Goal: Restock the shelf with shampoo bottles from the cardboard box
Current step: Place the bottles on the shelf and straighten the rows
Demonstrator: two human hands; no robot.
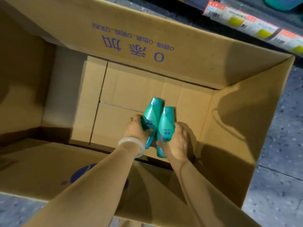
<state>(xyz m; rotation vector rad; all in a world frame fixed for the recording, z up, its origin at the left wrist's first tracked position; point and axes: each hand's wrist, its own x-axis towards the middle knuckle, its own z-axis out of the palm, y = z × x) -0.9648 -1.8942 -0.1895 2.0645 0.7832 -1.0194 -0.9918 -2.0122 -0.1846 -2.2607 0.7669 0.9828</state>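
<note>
Speckled grey floor [278, 145] is seen around a large open box [237, 128], whose flaps are folded outward and whose far flap carries blue print. At the upper right a shelf edge [255, 25] lined with red and yellow price tags is visible, blurred, with a teal container above it.

Inside the box only two green bottles can be made out, held side by side and touching, just above the bare cardboard bottom. The left bottle [150, 115] is gripped by the left hand [136, 128], a pale bangle [131, 145] being worn on that wrist. The right bottle [165, 126] is clasped by the right hand [176, 141], fingers wrapped round its lower part.

The step in hand is judged to be the picking-up of stock. Next, both bottles would need to be lifted clear of the tall box walls, carried up and to the right toward the shelf, and set down upright. Since no other bottles are seen, the restocking is likely near its end.
</note>
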